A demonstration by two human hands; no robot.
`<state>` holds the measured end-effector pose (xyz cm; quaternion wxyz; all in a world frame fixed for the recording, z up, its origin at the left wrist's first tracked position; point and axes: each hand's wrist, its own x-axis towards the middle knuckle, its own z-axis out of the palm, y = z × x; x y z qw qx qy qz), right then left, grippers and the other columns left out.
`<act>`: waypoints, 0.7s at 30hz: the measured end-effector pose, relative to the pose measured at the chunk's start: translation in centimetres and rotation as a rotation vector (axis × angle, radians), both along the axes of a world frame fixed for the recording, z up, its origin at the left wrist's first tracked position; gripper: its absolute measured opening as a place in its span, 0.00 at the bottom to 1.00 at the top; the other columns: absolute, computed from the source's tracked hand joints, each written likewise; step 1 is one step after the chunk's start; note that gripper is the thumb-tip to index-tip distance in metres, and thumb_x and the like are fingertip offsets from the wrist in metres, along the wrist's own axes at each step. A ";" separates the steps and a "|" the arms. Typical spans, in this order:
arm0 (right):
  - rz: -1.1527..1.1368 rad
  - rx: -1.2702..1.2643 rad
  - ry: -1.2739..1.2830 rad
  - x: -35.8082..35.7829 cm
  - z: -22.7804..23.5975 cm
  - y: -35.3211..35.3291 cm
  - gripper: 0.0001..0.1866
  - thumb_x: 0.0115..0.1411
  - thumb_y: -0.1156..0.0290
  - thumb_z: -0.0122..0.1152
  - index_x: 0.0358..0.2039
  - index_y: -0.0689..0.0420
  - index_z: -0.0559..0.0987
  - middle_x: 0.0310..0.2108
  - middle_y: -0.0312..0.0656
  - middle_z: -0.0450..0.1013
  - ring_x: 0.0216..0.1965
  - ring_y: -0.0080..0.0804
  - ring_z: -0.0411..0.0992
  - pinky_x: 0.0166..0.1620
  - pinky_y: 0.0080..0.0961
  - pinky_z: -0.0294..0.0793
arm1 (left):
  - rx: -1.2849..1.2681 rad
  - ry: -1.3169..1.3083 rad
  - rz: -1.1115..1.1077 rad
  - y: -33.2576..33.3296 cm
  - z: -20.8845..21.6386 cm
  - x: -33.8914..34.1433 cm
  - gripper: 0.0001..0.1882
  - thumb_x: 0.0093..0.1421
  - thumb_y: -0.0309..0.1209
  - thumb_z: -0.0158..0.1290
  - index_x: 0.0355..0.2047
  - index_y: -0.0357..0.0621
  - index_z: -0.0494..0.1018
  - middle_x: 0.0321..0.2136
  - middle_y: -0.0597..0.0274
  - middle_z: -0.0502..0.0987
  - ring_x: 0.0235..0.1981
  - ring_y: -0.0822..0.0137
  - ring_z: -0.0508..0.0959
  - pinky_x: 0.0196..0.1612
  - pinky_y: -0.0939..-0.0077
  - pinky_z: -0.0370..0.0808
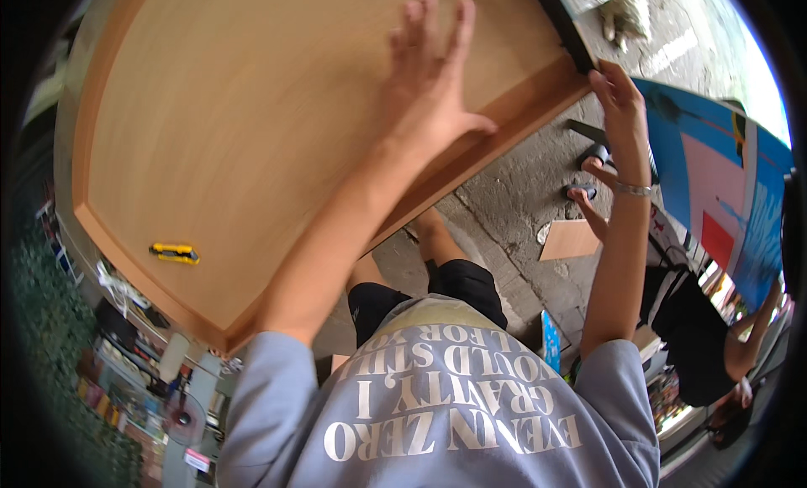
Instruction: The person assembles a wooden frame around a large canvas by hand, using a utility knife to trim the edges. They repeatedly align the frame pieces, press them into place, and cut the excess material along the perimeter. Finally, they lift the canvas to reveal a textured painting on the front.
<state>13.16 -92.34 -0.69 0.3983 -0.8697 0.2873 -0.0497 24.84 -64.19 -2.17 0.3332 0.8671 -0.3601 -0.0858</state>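
Observation:
A large, shallow wooden panel with a raised rim [496, 147] lies before me and fills the upper left. Over its light brown inside face, close to the near right rim, is my left hand [429, 84], fingers spread and nothing in them. I cannot tell whether it touches the wood. At the panel's right corner, my right hand [620, 93] is closed on the end of a black edge strip [567, 26], which runs along that side. Its fingertips are partly hidden. A yellow utility knife [175, 253] lies on the panel near its left rim.
At right, another person in black [689, 332] is beside a blue and pink printed board [714, 177]. A small wooden piece [570, 239] lies on the grey concrete floor [496, 227]. A fan [181, 418] and cluttered shelves stand at lower left. A pale animal [626, 17] is at the top right.

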 end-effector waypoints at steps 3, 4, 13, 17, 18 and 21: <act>0.098 -0.475 -0.022 2.0 2.3 2.3 0.19 0.59 0.59 0.72 0.45 0.58 0.81 0.39 0.46 0.80 0.42 0.41 0.78 0.46 0.38 0.75 | -0.042 0.022 0.049 2.0 -0.5 -1.6 0.79 0.35 0.52 0.77 0.76 0.53 0.33 0.74 0.33 0.35 0.74 0.32 0.41 0.73 0.38 0.47; 0.172 -0.682 -0.055 3.1 3.4 3.9 0.19 0.57 0.60 0.74 0.43 0.58 0.81 0.39 0.46 0.79 0.42 0.44 0.77 0.46 0.40 0.74 | -0.031 0.038 0.067 3.9 -0.5 -2.4 0.78 0.36 0.51 0.77 0.76 0.53 0.33 0.74 0.35 0.35 0.74 0.34 0.41 0.73 0.38 0.47; 1.150 -0.360 0.162 7.9 3.3 19.8 0.32 0.37 0.63 0.80 0.43 0.56 0.74 0.44 0.44 0.67 0.49 0.47 0.68 0.52 0.40 0.70 | 0.491 0.273 0.348 28.9 4.5 -9.5 0.78 0.29 0.43 0.79 0.76 0.51 0.39 0.76 0.44 0.36 0.76 0.40 0.40 0.73 0.38 0.45; 1.307 -0.362 0.169 7.8 2.8 26.8 0.36 0.36 0.58 0.81 0.45 0.57 0.74 0.45 0.45 0.66 0.49 0.46 0.67 0.53 0.39 0.69 | 0.610 0.285 0.410 36.7 5.3 -12.2 0.76 0.32 0.44 0.77 0.76 0.53 0.40 0.76 0.46 0.36 0.75 0.40 0.41 0.73 0.40 0.47; 1.351 -0.368 0.152 7.6 2.7 28.8 0.37 0.36 0.57 0.81 0.45 0.58 0.73 0.45 0.45 0.66 0.49 0.45 0.67 0.53 0.39 0.69 | 0.634 0.280 0.427 38.2 5.5 -12.8 0.75 0.33 0.44 0.77 0.76 0.53 0.40 0.76 0.47 0.37 0.75 0.40 0.41 0.74 0.41 0.47; 1.447 -0.367 0.118 6.4 2.2 34.8 0.38 0.39 0.53 0.80 0.46 0.58 0.74 0.45 0.46 0.65 0.49 0.43 0.67 0.53 0.38 0.68 | 0.652 0.287 0.468 42.1 6.0 -14.1 0.75 0.33 0.44 0.76 0.76 0.54 0.40 0.76 0.51 0.37 0.76 0.42 0.42 0.74 0.43 0.48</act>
